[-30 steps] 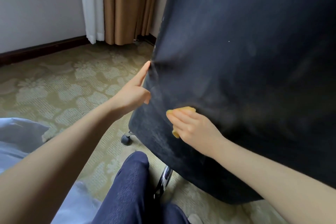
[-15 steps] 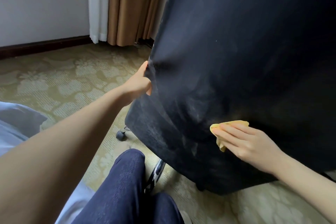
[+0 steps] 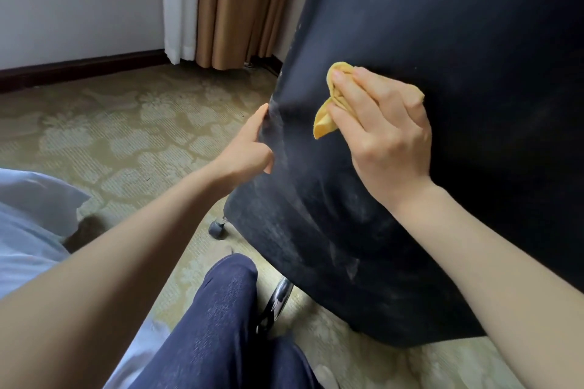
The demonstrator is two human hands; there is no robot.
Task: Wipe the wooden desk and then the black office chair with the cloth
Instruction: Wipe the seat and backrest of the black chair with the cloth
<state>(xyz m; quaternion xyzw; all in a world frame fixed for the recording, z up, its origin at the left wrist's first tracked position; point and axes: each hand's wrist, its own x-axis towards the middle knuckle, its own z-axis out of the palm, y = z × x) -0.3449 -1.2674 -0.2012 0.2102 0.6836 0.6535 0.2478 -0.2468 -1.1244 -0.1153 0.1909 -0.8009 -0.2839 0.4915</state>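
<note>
Relative to the back of the black office chair [image 3: 458, 88], shifted since half a second ago: right hand [image 3: 385, 129] with cloth [image 3: 325, 123], from low down up to mid-height, near the chair's left edge. Left hand [image 3: 246, 148] unchanged on that edge.

Step in hand, by judgement: wiping the chair back. Desk not in view.

For a good pass:
- Keep the left-hand brace firm on the chair's left edge, thumb on the back face, fingers wrapped behind and out of sight. Chair on casters [image 3: 216, 229], likely to roll under pressure.
- Work overlapping strokes down into the dusty lower zone.
- Keep right fingers curled over the bunched cloth, pressing it flat to the fabric.
- Tuck in the corner dangling below the index finger; refold to a fresh face.

Look of the chair: dark fabric, back panel toward the camera, pale streaks and smears thick below the cloth, fewer above it.

Look of the cloth: yellow, crumpled, touching the chair back.
</note>
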